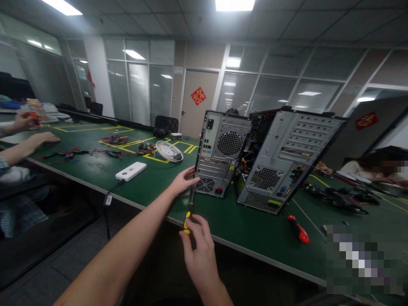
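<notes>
One narrow grey metal computer tower with black trim (219, 155) stood near the front edge of the green-topped bench (248, 225), its back panel turned toward me. Just to its right stood a broader grey metal computer tower with a black side (274, 148), also back toward me.

My right hand (200, 244) held a yellow-and-black screwdriver (188, 219), its handle pinched between thumb and fingers in front of the bench's front edge. The shaft pointed up toward the narrow tower's lower left corner; I could not tell whether the tip touched anything. My left hand (183, 182) was at that same lower left side, thumb stretched toward the round fan grille, the other fingertips partly out of sight; whether they gripped anything, I could not tell.

Left of my arm, by the front edge, lay a white rounded slab with dark printing (130, 171), a black cable (107, 221) hanging over the edge below it. A white perforated oval shell (168, 151) sat farther from that edge. Right of the towers, a red-and-black screwdriver (298, 229) lay near the front edge, with tangled black cables (338, 197) farther back.
</notes>
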{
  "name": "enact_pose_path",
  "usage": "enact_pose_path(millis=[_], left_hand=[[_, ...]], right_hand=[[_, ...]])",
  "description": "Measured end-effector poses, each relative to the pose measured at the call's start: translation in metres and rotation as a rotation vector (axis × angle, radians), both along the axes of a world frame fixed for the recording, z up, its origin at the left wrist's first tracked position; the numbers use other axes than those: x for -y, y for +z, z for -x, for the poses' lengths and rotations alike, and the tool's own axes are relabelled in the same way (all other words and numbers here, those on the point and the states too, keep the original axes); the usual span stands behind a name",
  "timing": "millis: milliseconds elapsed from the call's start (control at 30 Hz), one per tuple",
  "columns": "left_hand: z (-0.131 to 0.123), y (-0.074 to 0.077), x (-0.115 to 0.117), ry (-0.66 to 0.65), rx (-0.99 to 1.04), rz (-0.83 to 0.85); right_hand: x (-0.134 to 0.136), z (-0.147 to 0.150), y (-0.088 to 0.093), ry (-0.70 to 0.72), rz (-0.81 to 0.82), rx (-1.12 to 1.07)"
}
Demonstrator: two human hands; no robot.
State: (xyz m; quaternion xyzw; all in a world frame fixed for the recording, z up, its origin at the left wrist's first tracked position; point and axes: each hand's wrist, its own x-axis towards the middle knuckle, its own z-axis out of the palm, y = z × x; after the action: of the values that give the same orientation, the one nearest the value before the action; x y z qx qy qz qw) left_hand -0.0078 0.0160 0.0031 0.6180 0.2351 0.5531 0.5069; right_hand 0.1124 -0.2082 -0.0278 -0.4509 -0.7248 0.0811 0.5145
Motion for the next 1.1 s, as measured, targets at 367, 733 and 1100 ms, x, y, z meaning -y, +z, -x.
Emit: enact_pose_path(millis=[367, 733, 1100], left_hand=[[-0.0004, -0.0032, -0.0029, -0.006, 0.025, -0.009], [-0.0002, -0.0006, 0.0002, -0.018, 0.036, 0.007], [-0.0001, -0.0022, -0.0012, -0.022, 0.039, 0.008]], right_hand=[[-0.0020, 0.0056, 0.0016, -0.021, 0.003, -0.023], [0.0019, -0.0022, 0.0044, 0.040, 0.099, 0.024], [-0.0014, 0.0034, 0.0081, -0.001, 0.110, -0.091]])
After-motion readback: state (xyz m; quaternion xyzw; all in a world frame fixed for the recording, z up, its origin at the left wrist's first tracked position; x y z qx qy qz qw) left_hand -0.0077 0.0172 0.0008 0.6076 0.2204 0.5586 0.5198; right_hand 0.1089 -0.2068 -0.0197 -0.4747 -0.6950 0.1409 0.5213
